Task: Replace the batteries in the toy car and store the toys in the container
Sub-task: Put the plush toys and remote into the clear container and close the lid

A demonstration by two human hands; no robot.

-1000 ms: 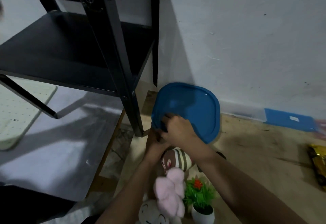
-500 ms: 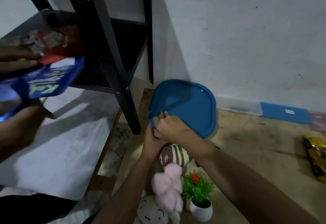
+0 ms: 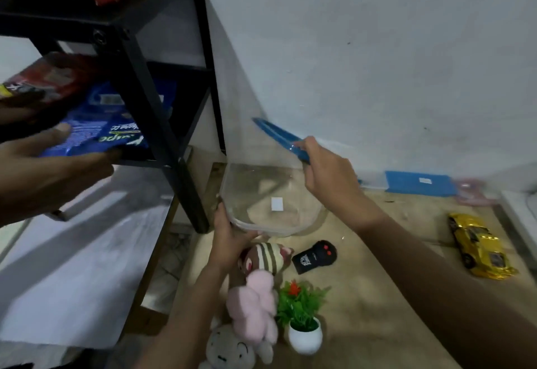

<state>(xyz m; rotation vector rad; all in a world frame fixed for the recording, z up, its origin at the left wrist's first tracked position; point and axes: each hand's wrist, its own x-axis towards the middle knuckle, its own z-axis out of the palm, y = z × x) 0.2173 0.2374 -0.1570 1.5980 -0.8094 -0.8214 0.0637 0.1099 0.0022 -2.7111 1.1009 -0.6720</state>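
Note:
A clear plastic container (image 3: 302,223) stands uncovered on the wooden surface near the wall. My left hand (image 3: 229,238) grips its near left rim. My right hand (image 3: 328,174) holds the blue lid (image 3: 276,136), lifted and tilted on edge above the container's far right side. The gold toy car (image 3: 479,249) lies at the right. A black remote control (image 3: 315,257) rests just in front of the container. A brown striped plush (image 3: 266,258), a pink plush (image 3: 255,307) and a grey plush (image 3: 229,351) lie near my left forearm.
A small potted plant (image 3: 303,319) stands beside the plushes. A black metal shelf (image 3: 145,101) rises at the left. Another person's hand (image 3: 49,165) holds blue and red packets (image 3: 96,124) there. A second blue-lidded box (image 3: 418,182) sits by the wall.
The blue lid has come off the container and is now raised in my right hand. My left hand moved to the container's rim. The other person's hand and packets moved closer to the shelf.

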